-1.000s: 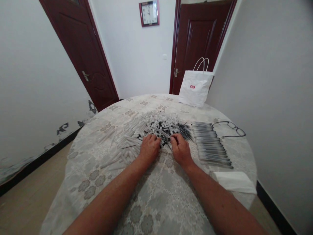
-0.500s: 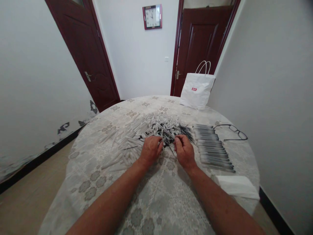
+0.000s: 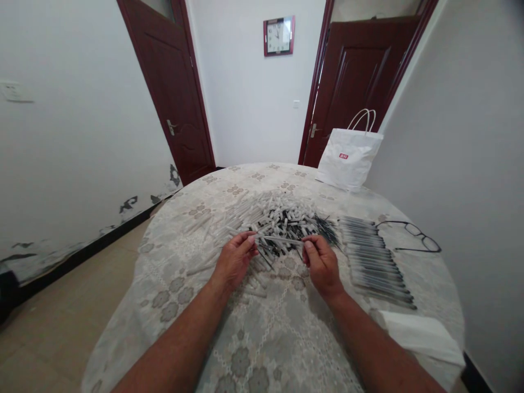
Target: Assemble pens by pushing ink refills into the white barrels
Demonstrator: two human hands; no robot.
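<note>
My left hand (image 3: 234, 260) and my right hand (image 3: 323, 263) hold a thin white pen barrel (image 3: 281, 239) level between them, each pinching one end just above the table. Right behind it lies a big heap of loose pen parts (image 3: 273, 220), white tubes, black pieces and thin refills. A neat row of assembled pens (image 3: 374, 261) lies to the right of my right hand.
A round table with a lace-patterned cloth (image 3: 266, 333) carries everything. Black glasses (image 3: 413, 233) lie at the far right, a folded white tissue (image 3: 421, 337) near the right edge, a white paper bag (image 3: 350, 158) at the back. Two dark red doors and a wall clock stand behind.
Both hands have come out of the heap and lifted toward me, now holding a pen barrel between them. The camera has turned a little to the left.
</note>
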